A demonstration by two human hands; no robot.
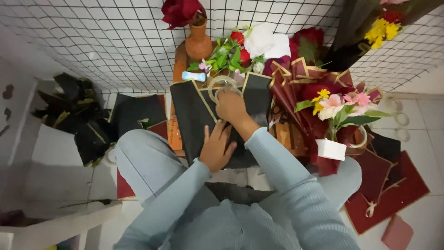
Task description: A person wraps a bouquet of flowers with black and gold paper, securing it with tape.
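My left hand (216, 147) lies flat with fingers spread on a black wrapping sheet with a gold edge (192, 115) spread over a low wooden table. Farther back, my right hand (230, 105) closes on a clear roll of tape (221, 86) at the sheet's far edge. Both arms wear light blue sleeves. A second black gold-edged sheet (257, 95) lies just right of my right hand.
A clay vase (198, 40) with a dark red flower stands at the back. Loose roses and greenery (231, 54) lie beside it. Dark red wrapped bouquets (323, 99) and red sheets (388, 190) fill the right; crumpled black paper (78, 115) sits left.
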